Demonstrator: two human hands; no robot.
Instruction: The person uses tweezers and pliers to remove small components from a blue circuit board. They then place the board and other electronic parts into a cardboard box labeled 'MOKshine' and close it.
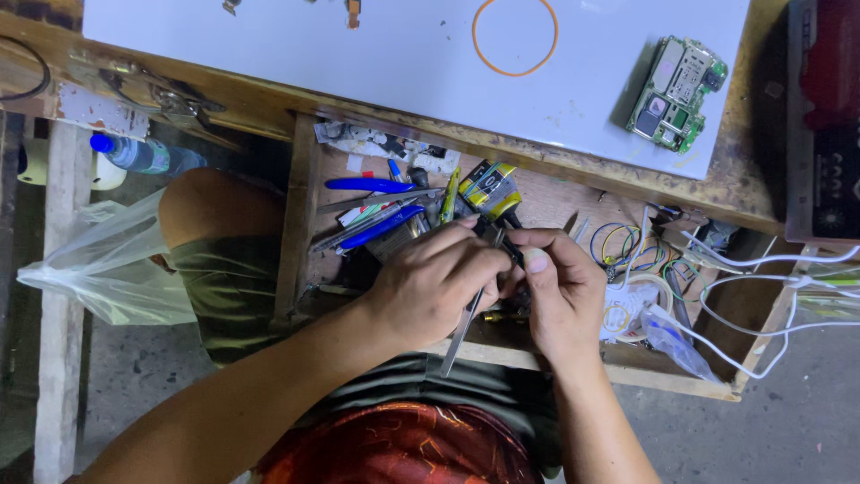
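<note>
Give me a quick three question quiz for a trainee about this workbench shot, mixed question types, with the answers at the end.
1. True or false: the green circuit board lies on the white sheet, away from both hands.
2. Multiple choice: the orange ring is A) in the open drawer, B) on the white sheet, C) around a wrist.
3. Fill in: the left hand grips slim metal ____ over the drawer, with the right hand pinching something small and dark beside it.

Key: 1 true; 2 B; 3 tweezers.
</note>
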